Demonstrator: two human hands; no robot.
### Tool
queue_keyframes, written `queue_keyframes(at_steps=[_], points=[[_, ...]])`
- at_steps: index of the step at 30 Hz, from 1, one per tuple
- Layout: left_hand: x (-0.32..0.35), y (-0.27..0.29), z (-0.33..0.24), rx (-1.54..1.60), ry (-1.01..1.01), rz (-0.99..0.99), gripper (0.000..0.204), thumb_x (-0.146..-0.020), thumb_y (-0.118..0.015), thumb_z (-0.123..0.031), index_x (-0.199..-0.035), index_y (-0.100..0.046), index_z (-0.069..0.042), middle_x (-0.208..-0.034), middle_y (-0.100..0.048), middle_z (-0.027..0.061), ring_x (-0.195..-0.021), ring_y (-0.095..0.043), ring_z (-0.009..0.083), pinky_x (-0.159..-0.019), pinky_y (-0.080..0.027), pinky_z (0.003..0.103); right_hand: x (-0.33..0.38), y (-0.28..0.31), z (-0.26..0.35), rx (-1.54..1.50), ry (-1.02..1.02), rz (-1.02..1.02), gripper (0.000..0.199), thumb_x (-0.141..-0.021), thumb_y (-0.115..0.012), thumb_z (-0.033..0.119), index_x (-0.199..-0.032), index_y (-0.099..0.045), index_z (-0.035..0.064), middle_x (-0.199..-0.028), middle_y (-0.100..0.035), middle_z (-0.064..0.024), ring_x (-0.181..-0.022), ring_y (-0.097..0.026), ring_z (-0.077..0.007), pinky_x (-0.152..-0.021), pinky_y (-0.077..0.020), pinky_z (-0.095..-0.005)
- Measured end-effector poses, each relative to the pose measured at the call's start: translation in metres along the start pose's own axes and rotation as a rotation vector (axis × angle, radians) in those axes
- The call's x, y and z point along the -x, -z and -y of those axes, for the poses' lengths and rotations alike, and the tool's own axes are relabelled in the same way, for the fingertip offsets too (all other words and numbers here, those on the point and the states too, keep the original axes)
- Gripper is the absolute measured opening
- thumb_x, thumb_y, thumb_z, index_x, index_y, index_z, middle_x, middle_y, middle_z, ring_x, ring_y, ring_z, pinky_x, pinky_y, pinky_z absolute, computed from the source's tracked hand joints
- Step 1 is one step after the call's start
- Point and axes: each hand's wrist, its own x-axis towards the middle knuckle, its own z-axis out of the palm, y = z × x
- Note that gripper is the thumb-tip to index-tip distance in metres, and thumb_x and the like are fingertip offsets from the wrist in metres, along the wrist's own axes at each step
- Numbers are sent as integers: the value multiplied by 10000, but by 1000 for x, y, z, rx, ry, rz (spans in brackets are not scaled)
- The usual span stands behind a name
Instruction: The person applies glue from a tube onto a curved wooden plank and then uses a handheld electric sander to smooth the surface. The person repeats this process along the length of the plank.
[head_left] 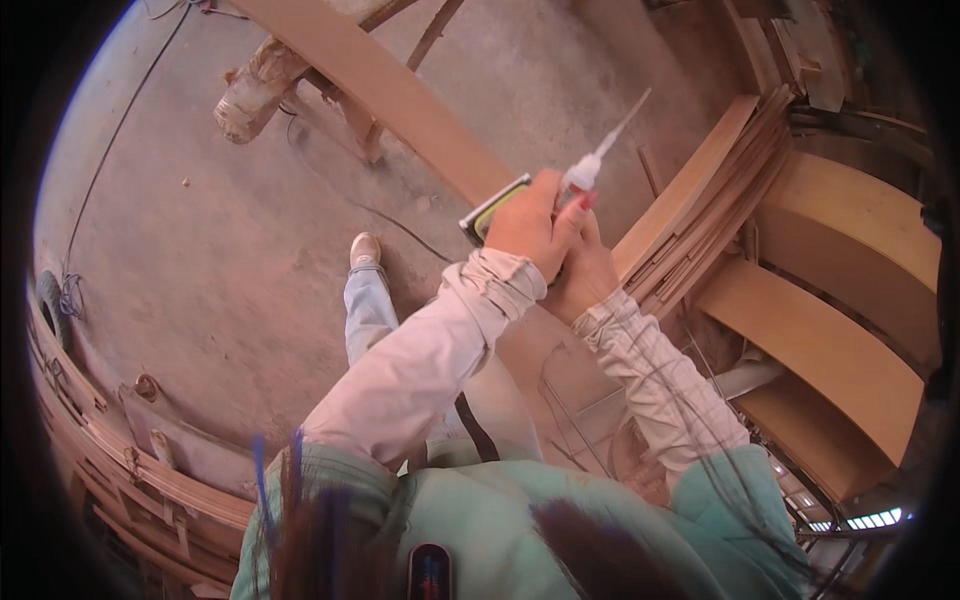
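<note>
My two hands meet in front of me, above the near end of a long brown board. My left hand [525,225] is closed, with a dark, yellow-green object with a pale straight edge [492,208] at its outer side; the fingers hide most of it. Close against it, my right hand [585,268] is closed around a bottle with a white cap and long thin nozzle [584,172]. The nozzle points away, up and to the right. The bottle's body is mostly covered by both hands. One fingertip beside the cap shows a red nail.
The long brown board [385,85] runs away to the far left over a wooden support with a wrapped roll [255,95]. Stacked thin boards [700,205] and curved panels [815,335] stand at right. Cables [130,120] cross the concrete floor [220,260]. Timber [180,470] lies at lower left.
</note>
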Motion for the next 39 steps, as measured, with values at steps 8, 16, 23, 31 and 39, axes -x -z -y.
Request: queue_keyframes(at_steps=[8, 16, 23, 31, 39], points=[[-100, 125, 2, -128, 89, -221, 457, -982, -559, -480, -974, -599, -24, -776, -692, 92, -724, -658, 154, -665, -507, 311, -139, -9, 93, 41, 165, -11, 722, -691, -811, 257, -1321, -482, 130, -1256, -517, -166, -1001, -634, -410, -868, -544, -480], [-161, 174, 0, -104, -131, -387, 369, -1026, -518, -363, -1097, -632, -19, -800, -612, 62, -682, -618, 130, -617, -488, 298, -211, 2, 144, 100, 181, -21, 732, -702, -809, 322, -1335, -480, 160, -1254, -527, -181, -1039, -631, -405, -898, -534, -466], [-122, 136, 9, 94, -8, -261, 496, -980, -550, -507, -922, -588, -16, -738, -675, 98, -699, -655, 171, -674, -503, 308, -158, 4, 115, 59, 100, 22, 702, -725, -792, 304, -1335, -462, 197, -1240, -501, -182, -984, -643, -418, -855, -544, -491], [-69, 68, -2, 104, 67, -163, 464, -989, -557, -466, -938, -585, -6, -739, -697, 97, -696, -665, 168, -663, -512, 328, -88, 7, 62, -28, 40, -14, 609, -707, -793, 216, -1248, -516, 179, -1159, -518, -180, -917, -643, -427, -806, -545, -502], [-4, -4, 0, -59, 66, 17, 296, -972, -579, -327, -998, -564, -32, -736, -624, 178, -692, -633, 361, -643, -485, 424, 6, -2, -4, -129, -40, -8, 782, -661, -855, 221, -1339, -483, 106, -1293, -471, -186, -1132, -547, -403, -919, -502, -436]])
